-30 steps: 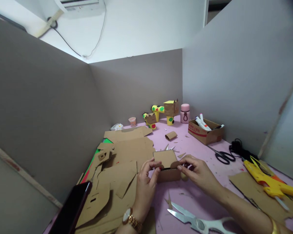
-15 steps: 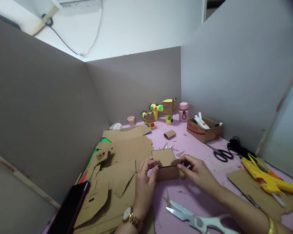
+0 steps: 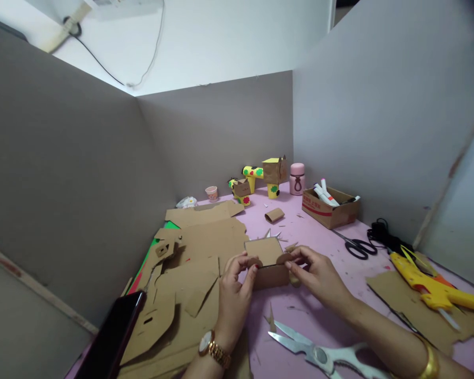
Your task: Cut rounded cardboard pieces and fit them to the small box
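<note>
A small cardboard box [image 3: 270, 278] stands in front of me, its top panel [image 3: 264, 250] light brown. At its left corner my left hand [image 3: 237, 287] pinches a rounded cardboard piece [image 3: 254, 261] between thumb and fingers. My right hand [image 3: 319, 273] pinches a second rounded cardboard piece [image 3: 284, 258] at the right corner. Both pieces lie against the upper edge of the box. A roundish tan item [image 3: 295, 280] shows partly beneath my right fingers. White-handled scissors [image 3: 319, 353] lie with blades apart on the pink table, nearer me.
Cardboard sheets [image 3: 205, 242] and a phone [image 3: 110, 337] cover the left side. At right lie black scissors [image 3: 357, 247], a yellow glue gun [image 3: 426, 287] and a box of markers [image 3: 329, 213]. Spotted yellow figures [image 3: 274, 189], a pink bottle [image 3: 297, 180] and a paper cup [image 3: 211, 193] stand behind.
Both hands keep their pinch on the rounded pieces at the box. The view has shifted slightly, and otherwise the arrangement looks the same.
</note>
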Tool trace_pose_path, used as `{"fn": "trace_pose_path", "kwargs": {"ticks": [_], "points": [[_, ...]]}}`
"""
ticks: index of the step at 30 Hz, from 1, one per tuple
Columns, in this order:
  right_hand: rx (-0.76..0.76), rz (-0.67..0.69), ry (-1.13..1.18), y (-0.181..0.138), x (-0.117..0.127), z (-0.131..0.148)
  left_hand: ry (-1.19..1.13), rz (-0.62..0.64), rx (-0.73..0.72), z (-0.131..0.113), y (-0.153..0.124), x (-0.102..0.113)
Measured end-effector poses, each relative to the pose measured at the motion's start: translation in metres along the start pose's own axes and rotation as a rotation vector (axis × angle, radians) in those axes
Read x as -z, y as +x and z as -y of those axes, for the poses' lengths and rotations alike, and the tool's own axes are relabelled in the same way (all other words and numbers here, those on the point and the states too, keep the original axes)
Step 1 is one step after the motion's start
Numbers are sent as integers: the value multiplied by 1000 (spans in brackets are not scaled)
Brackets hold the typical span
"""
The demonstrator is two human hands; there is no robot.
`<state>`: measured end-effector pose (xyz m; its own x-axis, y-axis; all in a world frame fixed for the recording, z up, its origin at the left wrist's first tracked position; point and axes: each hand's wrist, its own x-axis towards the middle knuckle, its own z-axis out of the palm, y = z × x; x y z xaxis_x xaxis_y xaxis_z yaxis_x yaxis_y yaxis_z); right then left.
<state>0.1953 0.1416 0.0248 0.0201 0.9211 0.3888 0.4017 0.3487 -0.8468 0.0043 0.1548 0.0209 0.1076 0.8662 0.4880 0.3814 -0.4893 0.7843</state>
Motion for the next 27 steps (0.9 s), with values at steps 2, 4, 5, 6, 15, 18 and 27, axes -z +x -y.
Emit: {"fn": "trace_pose_path", "kwargs": {"ticks": [2,4,5,6,15,18,27], "points": [[-22,7,13,-1,-1,-1,1,-9,2,1,0,0],[-42,14,23,-1,-1,-2,-4,-13,8,2,-1,0],[-50,17,28,-1,-1,-1,-9,-12,14,2,-1,0],[-57,19,33,-1,-1,-1,-17,-9,23,3,-1,-1],[-96,43,132,1,-1,-4,-49,-4,61,7,-2,-2],[-104,68,179,1,-1,-6,-45,0,56,6,-1,-1],[-65,80,203,2,1,-7,-35,2,38,6,0,0]]}}
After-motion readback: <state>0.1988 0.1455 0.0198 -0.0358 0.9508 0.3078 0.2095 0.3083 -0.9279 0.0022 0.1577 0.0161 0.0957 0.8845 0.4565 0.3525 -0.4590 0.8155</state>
